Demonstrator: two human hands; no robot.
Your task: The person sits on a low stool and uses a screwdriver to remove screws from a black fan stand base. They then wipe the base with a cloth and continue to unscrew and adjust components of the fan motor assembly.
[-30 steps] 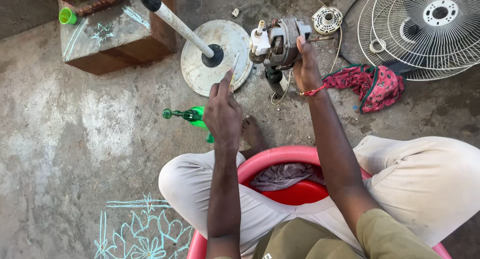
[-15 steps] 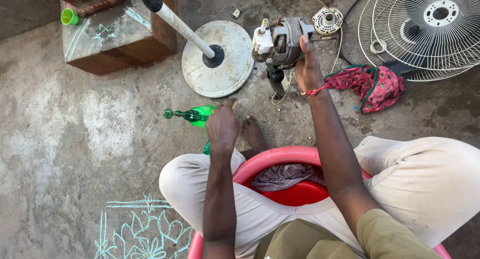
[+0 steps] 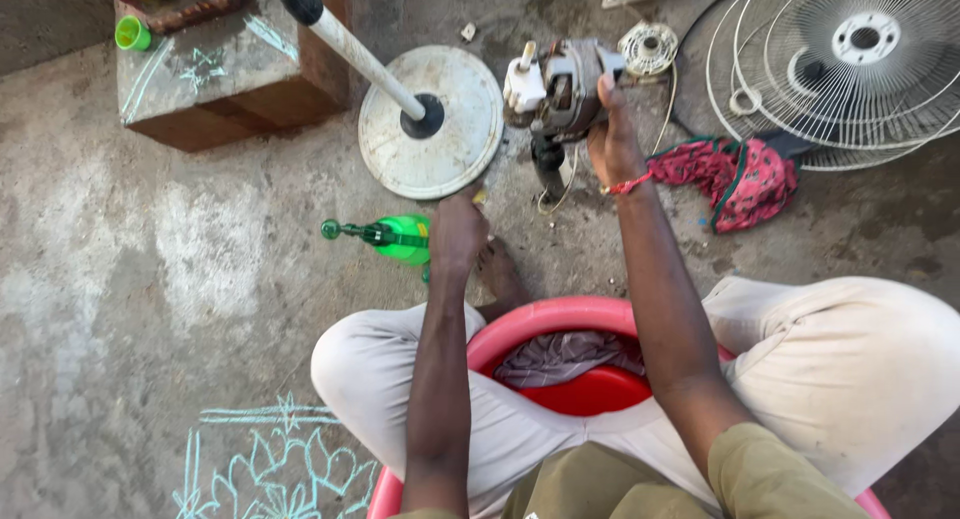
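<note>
Head view: right hand (image 3: 612,139) fingers clamp the fan motor (image 3: 560,79); left hand (image 3: 458,231) fingers curl on the green bottle (image 3: 395,237) beside the base disc's (image 3: 440,164) edge.

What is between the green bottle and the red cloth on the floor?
In the head view, the left hand is right beside the green bottle. Then comes bare concrete floor with the fan motor's dark stem and thin wires, and the right hand's wrist, before the red cloth.

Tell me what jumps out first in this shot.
The grey and white fan motor held up in the right hand at top centre draws the eye. Beside it stands a round white fan base with its pole, and the left hand reaches down to a green plastic spray bottle on the concrete floor. White wire fan grilles lie at top right.
</note>
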